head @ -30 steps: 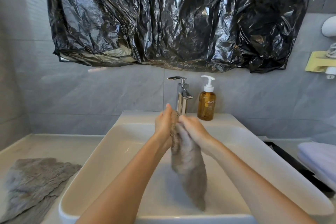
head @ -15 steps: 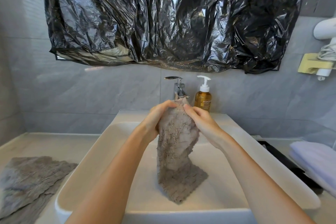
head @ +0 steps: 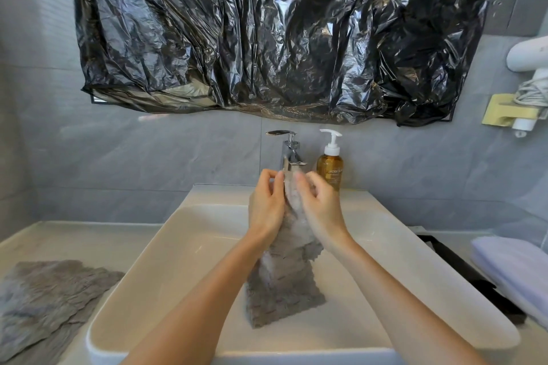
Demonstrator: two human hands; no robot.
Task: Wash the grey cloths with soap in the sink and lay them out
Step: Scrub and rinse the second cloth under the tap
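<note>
From the head camera, the left hand (head: 267,207) and the right hand (head: 321,207) meet over the back half of the white sink (head: 178,261). Both have their fingers curled round the top end of one grey cloth (head: 284,284), so it is bunched and pressed between the two palms. The right hand's fingertips are blurred.

Below the grip the grey cloth hangs down and widens, and its lower edge sits in the basin. Whether it rests on the bottom cannot be told.

Just behind the grip stands the chrome tap (head: 289,151), its spout right above the knuckles. Beside that, behind and to the right of the right hand, is an amber soap bottle (head: 330,167) with a white pump.

Well to the left of the grip and nearer the camera, a second grey cloth (head: 44,299) lies spread flat on the counter (head: 74,237).

Far to the right of the grip lies a folded pale towel (head: 516,270) — a black strip (head: 462,270) runs between it and the sink.

High above the hands, a crinkled black plastic sheet (head: 267,32) hangs on the tiled wall.
</note>
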